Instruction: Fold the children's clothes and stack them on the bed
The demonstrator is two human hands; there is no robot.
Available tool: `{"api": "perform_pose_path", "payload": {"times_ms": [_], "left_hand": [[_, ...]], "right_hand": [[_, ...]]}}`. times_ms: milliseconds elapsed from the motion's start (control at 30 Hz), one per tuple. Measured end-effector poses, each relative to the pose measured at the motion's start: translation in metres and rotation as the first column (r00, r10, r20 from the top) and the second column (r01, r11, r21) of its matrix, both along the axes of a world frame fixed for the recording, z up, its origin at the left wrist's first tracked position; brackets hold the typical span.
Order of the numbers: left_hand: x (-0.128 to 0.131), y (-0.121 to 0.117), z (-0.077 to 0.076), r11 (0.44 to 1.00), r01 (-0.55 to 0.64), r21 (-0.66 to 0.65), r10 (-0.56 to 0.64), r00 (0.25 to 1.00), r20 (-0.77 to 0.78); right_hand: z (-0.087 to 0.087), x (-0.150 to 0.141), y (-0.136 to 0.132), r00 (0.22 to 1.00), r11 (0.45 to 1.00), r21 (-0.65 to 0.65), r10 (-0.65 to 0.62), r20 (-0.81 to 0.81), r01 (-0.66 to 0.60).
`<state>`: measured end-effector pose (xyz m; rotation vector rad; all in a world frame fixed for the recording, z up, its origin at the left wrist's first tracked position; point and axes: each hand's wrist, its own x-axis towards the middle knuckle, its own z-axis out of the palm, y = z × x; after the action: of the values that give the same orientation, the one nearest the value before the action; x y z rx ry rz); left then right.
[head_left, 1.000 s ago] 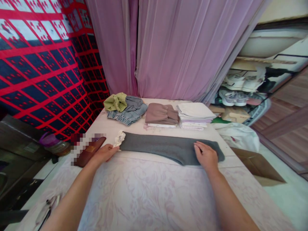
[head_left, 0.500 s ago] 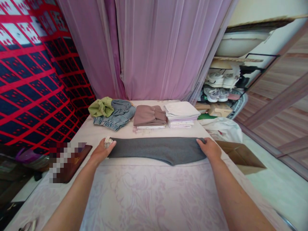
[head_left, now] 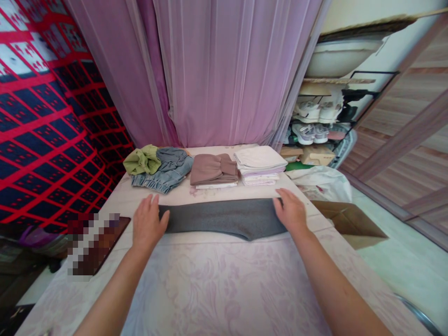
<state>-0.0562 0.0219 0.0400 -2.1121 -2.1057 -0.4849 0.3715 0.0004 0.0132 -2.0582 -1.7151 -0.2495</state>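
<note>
A pair of dark grey trousers (head_left: 220, 218), folded lengthwise into a long strip, lies flat across the bed. At its left end is my left hand (head_left: 147, 223), thumb and fingers spread, the thumb beside the cloth's edge. My right hand (head_left: 291, 212) rests over the right end with its fingers apart, covering that end of the cloth. Neither hand visibly grips the fabric. Beyond the trousers sits a folded brown garment (head_left: 213, 169) on a white piece, with a stack of folded white clothes (head_left: 259, 157) to its right.
At the far left are blue denim clothes (head_left: 164, 172) and a crumpled green garment (head_left: 143, 159). A dark red flat case (head_left: 105, 249), partly pixelated, lies on the bed's left side. An open cardboard box (head_left: 350, 221) and a shoe rack (head_left: 322, 116) stand right of the bed.
Both hands have loosened from the trouser ends, and their fingers have spread. The right hand has shifted slightly left. The trousers lie nearly as before; the view has turned slightly.
</note>
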Motion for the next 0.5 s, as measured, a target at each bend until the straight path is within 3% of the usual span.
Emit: {"api": "perform_pose_path", "payload": {"times_ms": [33,100,167,333,500], "left_hand": [[0.012,-0.002,-0.002,0.994,0.106,-0.024,-0.106,0.994,-0.021],[0.033,-0.004,-0.012,0.944,0.289,-0.156,-0.296,0.955,-0.024],[0.047,-0.005,-0.024,0.906,0.336,-0.257,-0.351,0.936,-0.013],[0.05,-0.001,-0.044,0.913,0.233,-0.336,-0.243,0.97,0.011],[0.038,0.014,-0.034,0.888,0.242,-0.39,-0.231,0.97,0.076]], "right_hand": [[-0.001,-0.014,0.0,0.986,0.985,-0.049,0.169,0.006,-0.168],[-0.006,-0.041,0.0,0.907,0.89,-0.202,0.42,0.01,-0.41],[-0.013,-0.058,0.001,0.866,0.821,-0.323,0.501,0.008,-0.472],[-0.018,-0.046,0.01,0.908,0.833,-0.415,0.417,0.039,-0.365],[-0.005,-0.005,0.024,0.97,0.919,-0.358,0.217,0.107,-0.166]]}}
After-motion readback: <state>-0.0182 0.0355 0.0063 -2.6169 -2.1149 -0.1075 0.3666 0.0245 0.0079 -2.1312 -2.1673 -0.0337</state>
